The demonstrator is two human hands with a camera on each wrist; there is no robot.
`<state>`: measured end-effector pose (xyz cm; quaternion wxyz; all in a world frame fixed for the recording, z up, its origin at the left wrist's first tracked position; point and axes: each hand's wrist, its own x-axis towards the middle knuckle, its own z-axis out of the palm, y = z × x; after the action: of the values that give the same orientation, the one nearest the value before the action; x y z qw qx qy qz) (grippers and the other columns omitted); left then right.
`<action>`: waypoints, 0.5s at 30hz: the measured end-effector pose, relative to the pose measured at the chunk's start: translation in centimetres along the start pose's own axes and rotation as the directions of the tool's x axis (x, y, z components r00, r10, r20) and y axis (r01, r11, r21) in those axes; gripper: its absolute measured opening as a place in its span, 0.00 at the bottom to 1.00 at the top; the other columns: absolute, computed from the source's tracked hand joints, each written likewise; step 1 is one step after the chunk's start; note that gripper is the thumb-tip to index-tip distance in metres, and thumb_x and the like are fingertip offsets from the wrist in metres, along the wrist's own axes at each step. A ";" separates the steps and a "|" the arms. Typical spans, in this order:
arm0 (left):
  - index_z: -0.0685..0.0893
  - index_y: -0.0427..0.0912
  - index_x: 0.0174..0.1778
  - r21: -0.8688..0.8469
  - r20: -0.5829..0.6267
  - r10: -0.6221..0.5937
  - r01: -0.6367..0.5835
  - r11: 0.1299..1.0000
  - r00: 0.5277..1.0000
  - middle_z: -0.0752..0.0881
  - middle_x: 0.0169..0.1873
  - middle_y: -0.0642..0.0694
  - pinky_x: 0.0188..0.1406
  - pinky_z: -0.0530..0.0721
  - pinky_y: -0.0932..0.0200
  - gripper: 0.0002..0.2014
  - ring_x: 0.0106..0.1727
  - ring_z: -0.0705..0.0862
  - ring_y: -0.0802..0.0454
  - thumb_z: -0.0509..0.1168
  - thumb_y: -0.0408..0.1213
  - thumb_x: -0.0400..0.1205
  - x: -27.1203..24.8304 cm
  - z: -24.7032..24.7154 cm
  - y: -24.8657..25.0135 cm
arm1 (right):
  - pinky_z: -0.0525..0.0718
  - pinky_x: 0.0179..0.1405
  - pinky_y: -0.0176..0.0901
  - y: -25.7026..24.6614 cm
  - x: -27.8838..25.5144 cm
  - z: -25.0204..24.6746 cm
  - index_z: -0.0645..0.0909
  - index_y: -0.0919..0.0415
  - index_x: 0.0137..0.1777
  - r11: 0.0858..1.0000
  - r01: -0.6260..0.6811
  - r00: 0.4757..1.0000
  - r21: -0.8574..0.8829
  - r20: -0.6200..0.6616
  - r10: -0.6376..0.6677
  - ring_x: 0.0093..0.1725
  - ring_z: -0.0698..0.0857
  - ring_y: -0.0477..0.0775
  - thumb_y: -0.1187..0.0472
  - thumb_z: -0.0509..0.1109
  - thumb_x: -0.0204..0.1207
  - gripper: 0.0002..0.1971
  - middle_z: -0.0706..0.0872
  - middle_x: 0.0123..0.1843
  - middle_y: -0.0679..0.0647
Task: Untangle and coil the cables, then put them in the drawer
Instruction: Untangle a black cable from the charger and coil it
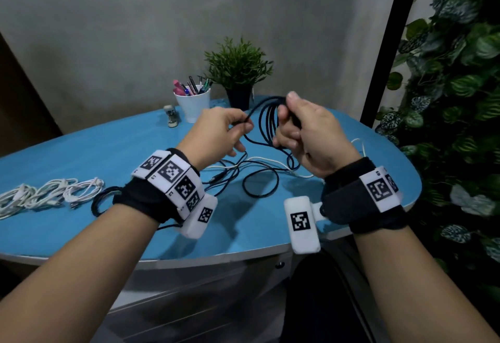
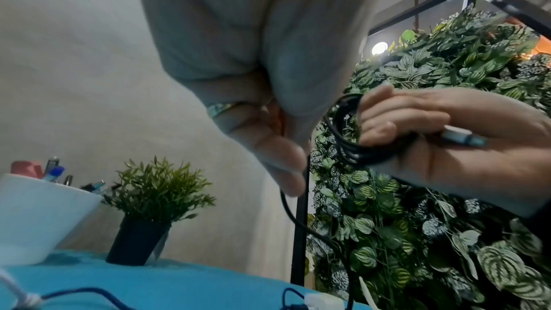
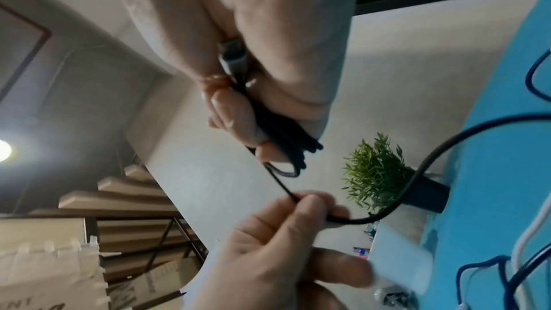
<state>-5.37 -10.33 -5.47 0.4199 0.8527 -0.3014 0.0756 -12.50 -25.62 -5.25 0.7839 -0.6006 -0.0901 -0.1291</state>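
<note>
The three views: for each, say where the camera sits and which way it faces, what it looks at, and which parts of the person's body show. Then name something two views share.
Head: on the head, facing forward and down at the blue table; both forearms, left hand and right hand coiling the black cable.
Left wrist: looks along the left palm toward the leaf wall; the right hand shows.
Right wrist: looks along the right palm, image tilted; the left hand shows.
Shared: all three show the potted plant.
</note>
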 end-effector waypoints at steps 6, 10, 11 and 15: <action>0.84 0.41 0.45 0.068 0.210 -0.035 0.021 0.997 0.977 0.84 0.30 0.52 0.27 0.87 0.59 0.05 0.29 0.88 0.57 0.64 0.35 0.83 -0.3 1.8 0.0 | 0.81 0.34 0.42 -1.1 0.6 -0.1 0.74 0.62 0.42 0.961 0.052 0.998 0.272 -0.033 -0.044 0.33 0.87 0.53 0.57 0.49 0.87 0.17 0.89 0.38 0.59; 0.84 0.41 0.47 0.123 0.331 -0.059 0.019 0.992 0.942 0.84 0.32 0.57 0.23 0.82 0.69 0.05 0.23 0.83 0.65 0.64 0.37 0.83 -0.2 2.4 0.6 | 0.82 0.60 0.46 -0.9 1.3 -0.1 0.79 0.65 0.47 0.921 0.148 0.989 0.361 -0.083 -0.126 0.56 0.86 0.56 0.61 0.53 0.86 0.14 0.87 0.51 0.59; 0.83 0.42 0.48 0.134 0.368 -0.067 0.018 0.991 0.927 0.85 0.35 0.53 0.24 0.82 0.69 0.05 0.26 0.84 0.63 0.64 0.38 0.83 -0.2 2.5 0.6 | 0.81 0.60 0.45 -0.9 1.6 -0.2 0.80 0.64 0.47 0.924 0.188 0.981 0.334 -0.113 -0.159 0.55 0.86 0.53 0.62 0.55 0.86 0.13 0.88 0.49 0.55; 0.81 0.47 0.44 0.165 0.496 -0.123 0.046 0.985 0.860 0.85 0.37 0.47 0.28 0.82 0.64 0.05 0.30 0.88 0.53 0.62 0.40 0.84 0.0 2.9 0.5 | 0.76 0.48 0.30 -1.1 2.6 -0.8 0.84 0.59 0.47 0.935 0.345 0.918 -0.088 -0.178 -0.355 0.52 0.85 0.37 0.63 0.62 0.82 0.09 0.87 0.48 0.42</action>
<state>-6.02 -12.77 -6.98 0.2655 0.8838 -0.3564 -0.1463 -10.36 -26.95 -3.70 0.7364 -0.5810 -0.1168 -0.3264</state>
